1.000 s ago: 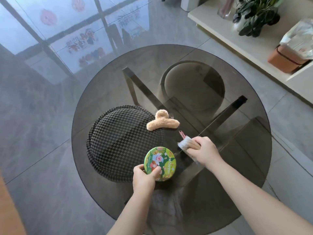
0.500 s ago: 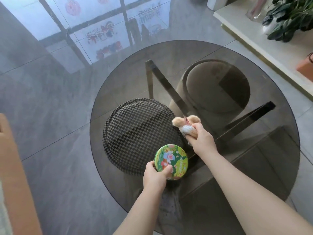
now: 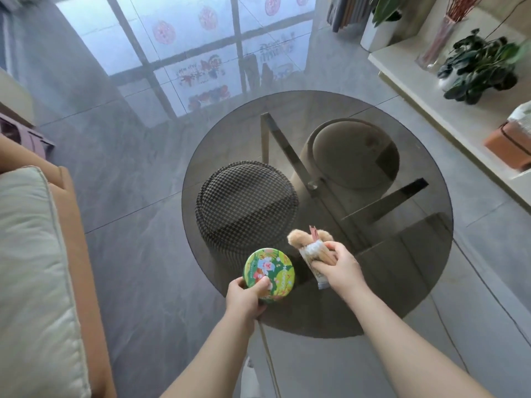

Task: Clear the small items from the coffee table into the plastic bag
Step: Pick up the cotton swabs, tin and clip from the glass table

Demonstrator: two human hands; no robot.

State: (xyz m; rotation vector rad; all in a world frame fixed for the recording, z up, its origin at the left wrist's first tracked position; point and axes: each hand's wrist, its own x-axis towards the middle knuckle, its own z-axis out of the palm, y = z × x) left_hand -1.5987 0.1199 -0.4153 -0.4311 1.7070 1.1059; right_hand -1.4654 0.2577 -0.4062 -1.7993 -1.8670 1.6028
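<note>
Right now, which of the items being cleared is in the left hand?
The round green tin with the floral lid, gripped by the left hand. The right hand holds the fuzzy tan hair claw and a small packet.

A round smoked-glass coffee table — one thing lying on it, a houndstooth hat.

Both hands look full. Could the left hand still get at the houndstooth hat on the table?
Probably not to grasp it: the left hand grips the round green tin. The houndstooth hat lies just beyond on the glass table, with nothing between.
</note>
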